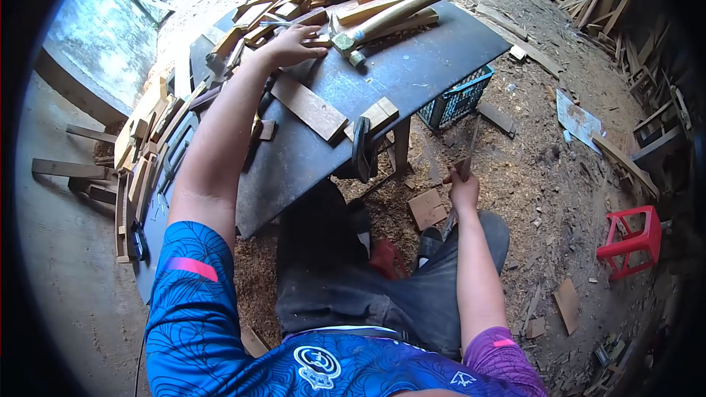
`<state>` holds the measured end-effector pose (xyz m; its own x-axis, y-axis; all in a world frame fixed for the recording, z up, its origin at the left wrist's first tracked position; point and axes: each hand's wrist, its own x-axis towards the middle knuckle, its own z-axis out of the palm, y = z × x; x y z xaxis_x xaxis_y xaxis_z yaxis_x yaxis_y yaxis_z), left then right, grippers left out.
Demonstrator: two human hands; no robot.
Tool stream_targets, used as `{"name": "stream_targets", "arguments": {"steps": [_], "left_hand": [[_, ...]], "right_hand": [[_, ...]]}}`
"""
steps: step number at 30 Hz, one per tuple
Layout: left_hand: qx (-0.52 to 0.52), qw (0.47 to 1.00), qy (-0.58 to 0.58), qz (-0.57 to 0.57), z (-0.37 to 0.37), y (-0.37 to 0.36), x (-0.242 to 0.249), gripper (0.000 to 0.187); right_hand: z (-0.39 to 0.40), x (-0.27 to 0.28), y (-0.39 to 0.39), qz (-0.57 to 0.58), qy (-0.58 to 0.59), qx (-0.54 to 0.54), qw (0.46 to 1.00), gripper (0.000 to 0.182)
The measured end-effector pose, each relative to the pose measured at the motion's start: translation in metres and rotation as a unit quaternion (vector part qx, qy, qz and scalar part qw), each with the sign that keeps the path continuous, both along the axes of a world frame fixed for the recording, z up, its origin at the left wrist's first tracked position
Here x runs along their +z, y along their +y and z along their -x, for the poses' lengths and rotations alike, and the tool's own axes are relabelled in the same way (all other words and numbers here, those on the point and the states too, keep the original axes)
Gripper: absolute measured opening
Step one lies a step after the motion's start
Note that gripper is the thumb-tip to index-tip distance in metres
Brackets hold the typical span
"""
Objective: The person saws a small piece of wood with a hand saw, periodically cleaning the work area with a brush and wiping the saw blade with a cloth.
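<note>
My left hand [290,44] lay spread flat, fingers wide, on the heap of small wood blocks [276,7] at the far side of the dark worktable [434,55], gripping nothing. Just right of my fingertips lay the mallet [390,18], its head nearly touching them and its handle running off toward the table's far right edge. Nearer me a flat plank [309,106] and a short block [379,114] sat on bare tabletop, with open surface between them and the right edge. My right hand [463,191] hung low beyond the table's near corner, closed around a thin blade-like strip [471,147] that stood upright over the sawdust-covered ground [529,176]. A blue crate [456,99] sat under the table, a red stool [632,239] well off right.
</note>
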<state>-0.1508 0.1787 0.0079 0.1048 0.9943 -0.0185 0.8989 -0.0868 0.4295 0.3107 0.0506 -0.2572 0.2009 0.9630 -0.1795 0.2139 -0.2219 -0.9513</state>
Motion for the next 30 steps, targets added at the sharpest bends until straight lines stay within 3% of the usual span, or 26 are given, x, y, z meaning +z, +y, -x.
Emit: {"name": "stream_targets", "arguments": {"steps": [4,5,6,8,9,13,15,16,17,18,21,22,23,25,26,29,30], "left_hand": [[-0.044,0.992,0.087,-0.086,-0.011,-0.002,-0.003,0.078],[-0.051,0.991,0.054,-0.113,-0.008,0.004,-0.01,0.07],[-0.049,0.991,0.054,-0.114,-0.013,0.001,-0.004,0.07],[-0.043,0.995,0.061,-0.073,-0.022,-0.007,0.007,0.057],[-0.039,0.992,0.053,-0.11,-0.023,-0.01,0.004,0.045],[-0.048,0.991,0.088,-0.095,-0.022,-0.008,0.007,0.038],[-0.051,0.987,0.113,-0.101,-0.018,-0.015,0.016,0.039],[-0.009,0.98,0.137,-0.141,-0.027,-0.03,0.03,0.037],[0.024,0.982,0.058,-0.18,-0.026,-0.041,0.032,0.036],[0.051,0.97,0.084,-0.223,-0.027,-0.056,0.038,0.033],[0.022,0.966,0.002,-0.259,-0.079,-0.115,0.063,0.035],[0.034,0.981,-0.094,-0.165,-0.114,-0.14,0.074,0.035],[-0.026,0.968,-0.223,-0.11,-0.145,-0.163,0.067,0.035],[-0.106,0.888,-0.434,0.106,-0.208,-0.214,0.051,0.036],[-0.138,0.884,-0.434,0.109,-0.234,-0.231,0.035,0.035],[-0.07,0.739,-0.598,0.301,-0.285,-0.249,-0.046,0.037],[0.047,0.682,-0.631,0.366,-0.298,-0.251,-0.077,0.04]], "right_hand": [[-0.001,0.008,0.0,0.031,-0.007,0.004,0.999,0.02],[0.0,0.006,0.0,0.026,-0.012,0.006,1.0,0.02],[0.0,0.006,0.0,0.021,-0.018,0.009,1.0,0.02],[0.001,0.006,-0.001,0.005,-0.029,0.012,0.999,0.02],[0.004,0.011,-0.002,-0.01,-0.039,0.011,0.999,0.02],[0.006,0.026,-0.007,-0.006,-0.069,0.007,0.998,0.02],[0.003,0.022,-0.006,-0.038,-0.014,0.013,0.999,0.021],[0.005,0.042,-0.01,0.011,0.035,0.024,0.999,0.022],[0.004,0.044,-0.012,0.003,0.137,0.048,0.989,0.024],[0.002,0.045,-0.015,-0.008,0.237,0.071,0.969,0.026],[0.012,0.075,-0.03,0.017,0.362,0.072,0.929,0.037],[0.015,0.087,-0.036,0.004,0.382,0.059,0.922,0.035],[0.016,0.093,-0.037,-0.018,0.393,0.039,0.919,0.035],[0.009,0.095,-0.032,-0.064,0.417,-0.01,0.907,0.037],[0.002,0.095,-0.028,-0.091,0.43,-0.049,0.897,0.035],[-0.026,0.091,-0.024,-0.123,0.433,-0.141,0.882,0.031],[-0.032,0.087,-0.023,-0.126,0.433,-0.15,0.88,0.031]]}}
